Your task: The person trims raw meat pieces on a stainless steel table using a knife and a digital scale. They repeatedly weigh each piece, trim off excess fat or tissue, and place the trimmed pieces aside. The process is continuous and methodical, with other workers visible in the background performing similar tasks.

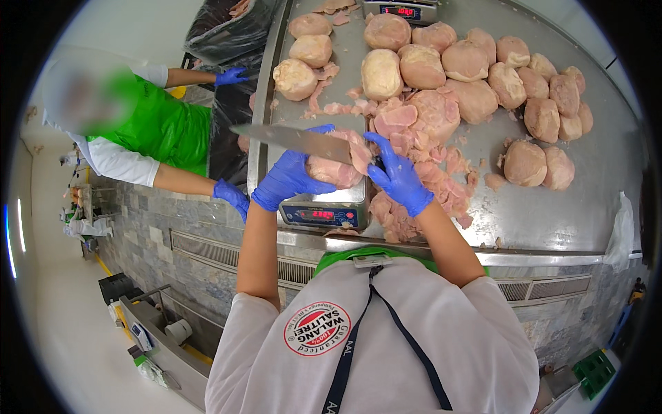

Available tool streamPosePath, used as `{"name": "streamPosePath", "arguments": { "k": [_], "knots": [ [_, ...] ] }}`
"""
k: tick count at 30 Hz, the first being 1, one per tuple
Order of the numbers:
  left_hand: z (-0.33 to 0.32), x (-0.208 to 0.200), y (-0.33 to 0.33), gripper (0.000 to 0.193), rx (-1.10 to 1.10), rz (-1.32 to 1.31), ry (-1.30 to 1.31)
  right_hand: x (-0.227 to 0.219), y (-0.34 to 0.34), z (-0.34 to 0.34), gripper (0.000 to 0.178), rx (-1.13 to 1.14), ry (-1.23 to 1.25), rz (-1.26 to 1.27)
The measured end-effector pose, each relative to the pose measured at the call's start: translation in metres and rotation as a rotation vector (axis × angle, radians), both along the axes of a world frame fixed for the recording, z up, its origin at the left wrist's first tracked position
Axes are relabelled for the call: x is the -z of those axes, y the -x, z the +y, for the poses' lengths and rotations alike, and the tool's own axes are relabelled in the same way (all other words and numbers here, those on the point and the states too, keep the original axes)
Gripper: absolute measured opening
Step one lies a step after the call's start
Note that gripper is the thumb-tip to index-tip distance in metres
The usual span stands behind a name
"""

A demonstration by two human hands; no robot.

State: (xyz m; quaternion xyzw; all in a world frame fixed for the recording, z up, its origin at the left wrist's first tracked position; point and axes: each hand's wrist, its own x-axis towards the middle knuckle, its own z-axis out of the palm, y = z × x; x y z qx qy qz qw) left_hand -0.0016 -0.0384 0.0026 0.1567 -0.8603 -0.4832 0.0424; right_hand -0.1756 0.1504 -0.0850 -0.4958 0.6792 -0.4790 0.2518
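Blue gloves cover both my hands. My left hand [293, 179] is closed round the side of a pale pink ham [334, 172] on a digital scale [321, 215]. In my right hand [401, 178] is a large knife [296, 141], its handle mostly hidden by the fingers and its broad blade pointing left above the ham. A slice of ham [358, 152] lies against the blade near the handle. Beside the scale, to the right, spreads a heap of ham trimmings [441, 176].
Several rounded hams [476, 100] cover the back and right of the steel table [579, 193]. Another scale [401, 12] stands at the far edge. At left, a co-worker in a green apron [165, 127] reaches toward black-lined bins [231, 117]. A clear plastic bag [623, 231] hangs at the right edge.
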Motion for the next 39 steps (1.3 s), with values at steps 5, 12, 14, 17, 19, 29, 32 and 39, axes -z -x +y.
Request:
{"name": "streamPosePath", "arguments": {
  "k": [5, 12, 14, 17, 19, 29, 32, 39],
  "knots": [
    [-0.014, 0.002, 0.001, 0.109, 0.132, -0.023, 0.025, 0.007, 0.012, 0.01, 0.069, -0.069, -0.067, -0.096],
    [-0.031, 0.006, -0.001, 0.116, 0.135, -0.083, -0.068, 0.019, 0.016, -0.033, 0.064, -0.063, 0.002, -0.058],
    [-0.03, 0.004, -0.004, 0.117, 0.065, -0.117, -0.099, 0.012, 0.015, -0.03, 0.062, -0.071, -0.017, -0.049],
    [-0.032, 0.001, -0.005, 0.117, 0.126, -0.044, -0.246, 0.016, 0.01, -0.023, 0.06, -0.041, 0.053, -0.015],
    [-0.04, 0.008, -0.013, 0.112, 0.097, -0.045, -0.191, 0.027, 0.009, -0.009, 0.059, -0.003, 0.084, -0.007],
    [-0.063, 0.013, -0.012, 0.088, 0.291, -0.21, 0.28, -0.042, 0.02, -0.039, 0.063, -0.236, -0.103, 0.024],
    [-0.057, 0.008, -0.014, 0.095, 0.181, -0.161, -0.079, -0.033, 0.024, -0.032, 0.059, -0.14, -0.05, -0.095],
    [-0.037, -0.004, -0.05, 0.132, -0.017, -0.036, -0.172, 0.024, 0.043, 0.055, 0.069, 0.342, -0.113, -0.02]
  ]
}}
